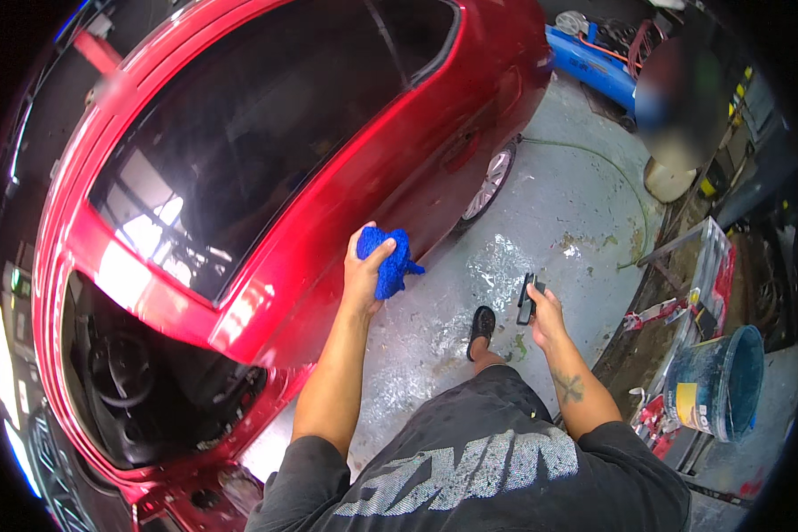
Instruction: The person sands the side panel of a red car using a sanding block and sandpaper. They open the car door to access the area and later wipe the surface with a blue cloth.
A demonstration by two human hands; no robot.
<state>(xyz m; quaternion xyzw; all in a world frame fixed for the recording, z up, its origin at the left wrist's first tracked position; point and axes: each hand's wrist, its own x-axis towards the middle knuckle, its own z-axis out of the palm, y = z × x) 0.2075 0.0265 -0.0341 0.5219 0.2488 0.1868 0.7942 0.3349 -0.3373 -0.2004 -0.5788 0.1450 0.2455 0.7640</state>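
Note:
Bunched in my left hand (362,275) is a bright blue cloth (392,262), with my thumb pressed over it. The hand is in front of the glossy red car's side (293,306), close to the door panel; I cannot tell whether the cloth touches the paint. My right hand (547,312) is farther right, over the floor, with its fingers closed round a narrow black oblong piece (527,300). What that piece is, I cannot make out. The car's dark side window (266,115) reflects bright light, and its door handle (463,152) shows toward the far end.
At lower left a front door opening shows a steering wheel (122,368). A car wheel (492,182) stands beyond my hands. On my right are a bucket (716,381) and a metal stand (705,266). A thin green hose (625,177) crosses the grey floor toward a blue tank (594,69).

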